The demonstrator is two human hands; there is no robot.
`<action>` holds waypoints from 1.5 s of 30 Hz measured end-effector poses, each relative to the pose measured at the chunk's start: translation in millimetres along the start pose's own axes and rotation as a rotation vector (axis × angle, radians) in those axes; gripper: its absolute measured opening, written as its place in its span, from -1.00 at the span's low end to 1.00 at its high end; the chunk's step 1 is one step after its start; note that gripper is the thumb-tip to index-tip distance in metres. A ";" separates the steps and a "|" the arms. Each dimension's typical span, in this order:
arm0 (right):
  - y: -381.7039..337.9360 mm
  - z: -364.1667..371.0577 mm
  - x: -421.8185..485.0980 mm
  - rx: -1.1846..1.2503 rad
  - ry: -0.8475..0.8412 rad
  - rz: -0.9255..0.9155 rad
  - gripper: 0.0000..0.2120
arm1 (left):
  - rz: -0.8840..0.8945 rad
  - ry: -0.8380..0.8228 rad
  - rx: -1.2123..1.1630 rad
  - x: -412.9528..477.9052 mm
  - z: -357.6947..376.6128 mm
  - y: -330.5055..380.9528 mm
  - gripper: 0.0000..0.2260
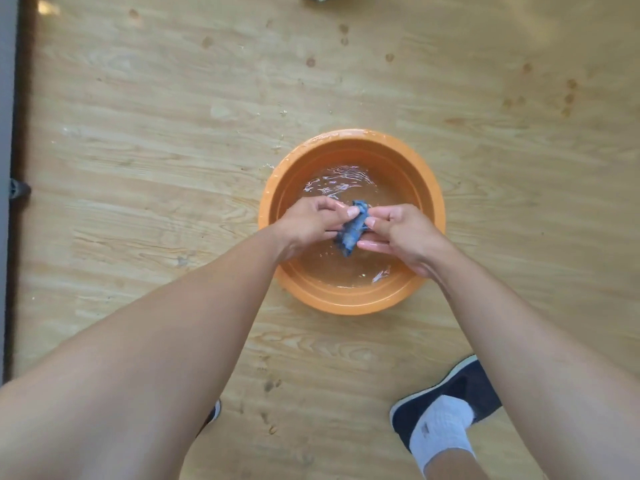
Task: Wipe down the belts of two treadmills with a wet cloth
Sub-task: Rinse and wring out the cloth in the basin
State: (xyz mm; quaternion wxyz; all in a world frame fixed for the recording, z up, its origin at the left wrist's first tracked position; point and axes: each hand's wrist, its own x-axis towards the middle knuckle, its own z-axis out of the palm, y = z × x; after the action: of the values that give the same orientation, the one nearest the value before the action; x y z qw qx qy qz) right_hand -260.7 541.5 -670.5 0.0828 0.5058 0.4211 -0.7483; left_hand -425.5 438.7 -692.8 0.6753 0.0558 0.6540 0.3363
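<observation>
A small blue cloth [354,230], bunched and twisted, is held just above the water in an orange basin [349,303] on the wooden floor. My left hand [308,221] grips the cloth's left side with curled fingers. My right hand [403,235] grips its right side, thumb on top. The water in the basin ripples. No treadmill is in view.
Wet drops and splashes dot the wooden floor [173,133] around the basin. My right foot in a dark shoe [450,400] and white sock stands at the lower right. A dark baseboard [19,168] runs along the left edge.
</observation>
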 end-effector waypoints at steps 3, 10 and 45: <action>1.1 -3.3 -3.8 0.022 0.036 0.068 -0.82 | -0.021 -0.081 0.053 -5.8 0.8 -9.9 -0.71; -0.6 -0.3 12.1 -0.260 0.451 0.025 -0.86 | 0.047 0.338 0.177 -6.6 3.4 -15.8 -0.84; 0.2 62.0 83.3 -0.481 0.458 -0.152 -0.78 | -0.058 0.435 -0.506 29.2 51.1 -21.6 -0.72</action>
State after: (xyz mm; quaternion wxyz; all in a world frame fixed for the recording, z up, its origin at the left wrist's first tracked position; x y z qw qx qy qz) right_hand -342.7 522.3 -731.2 0.0469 0.5937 0.6298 -0.4986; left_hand -372.5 456.1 -721.6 0.5218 -0.2054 0.6798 0.4727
